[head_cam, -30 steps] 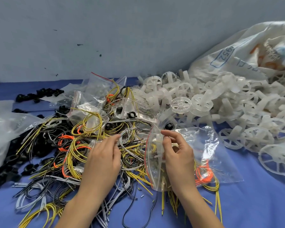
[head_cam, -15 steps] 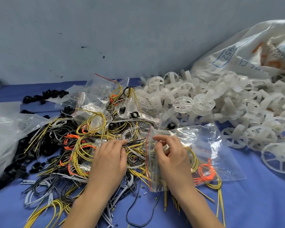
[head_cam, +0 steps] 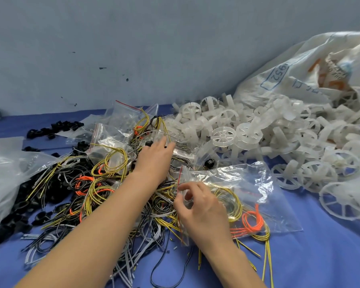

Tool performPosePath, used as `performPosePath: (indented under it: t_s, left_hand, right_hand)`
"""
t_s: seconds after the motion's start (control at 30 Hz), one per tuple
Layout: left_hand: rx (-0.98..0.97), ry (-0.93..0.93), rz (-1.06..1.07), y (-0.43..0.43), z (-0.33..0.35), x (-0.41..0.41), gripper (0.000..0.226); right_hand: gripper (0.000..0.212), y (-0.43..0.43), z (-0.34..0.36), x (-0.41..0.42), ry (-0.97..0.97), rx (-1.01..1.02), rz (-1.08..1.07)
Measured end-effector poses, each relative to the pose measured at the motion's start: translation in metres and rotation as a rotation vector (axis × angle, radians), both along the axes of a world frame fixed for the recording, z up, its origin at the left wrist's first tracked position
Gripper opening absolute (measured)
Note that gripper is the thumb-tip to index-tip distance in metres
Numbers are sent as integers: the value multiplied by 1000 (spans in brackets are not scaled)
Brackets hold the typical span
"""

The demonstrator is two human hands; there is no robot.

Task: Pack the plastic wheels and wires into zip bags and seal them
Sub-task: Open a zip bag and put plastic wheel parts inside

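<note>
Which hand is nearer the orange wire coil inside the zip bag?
Right: the right hand pinches the zip bag by its mouth, beside the coil; the left hand is farther back over the wire pile.

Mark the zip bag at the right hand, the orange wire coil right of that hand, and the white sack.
zip bag [head_cam: 266, 194], head view, clear upper panel.
orange wire coil [head_cam: 245, 221], head view, left arc of the loop.
white sack [head_cam: 295, 65], head view, printed side.

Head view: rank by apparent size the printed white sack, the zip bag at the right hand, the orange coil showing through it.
printed white sack, partly cropped
zip bag
orange coil
</note>
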State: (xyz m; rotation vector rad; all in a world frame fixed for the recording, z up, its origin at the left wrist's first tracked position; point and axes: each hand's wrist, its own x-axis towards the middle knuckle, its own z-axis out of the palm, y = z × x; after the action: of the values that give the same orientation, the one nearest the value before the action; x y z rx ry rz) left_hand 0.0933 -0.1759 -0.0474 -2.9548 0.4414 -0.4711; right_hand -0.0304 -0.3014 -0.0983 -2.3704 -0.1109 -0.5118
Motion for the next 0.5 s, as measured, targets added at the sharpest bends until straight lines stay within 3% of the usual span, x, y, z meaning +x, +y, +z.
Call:
performPosePath:
  t_s: [0.07,0.17,0.27,0.43,0.5]
  left_hand:
    - [98,40,12,1,-4,8,59]
    - [92,-24,15,5,-10,8,49]
    - [13,-87,14,9,-17,3,37]
    - [-145,-28,46,16,-20,-6,31]
    - [-315,-60,-11,18,-18,-16,28]
  right_hand:
    - [24,0,-1,-1,33,-72,32]
    - [23,0,-2,-3,52,-131,70]
    - [22,-2,-2,-3,65,-94,67]
    - [21,0,-3,-3,30,-66,36]
    - [19,1,-4,-3,5,-64,7]
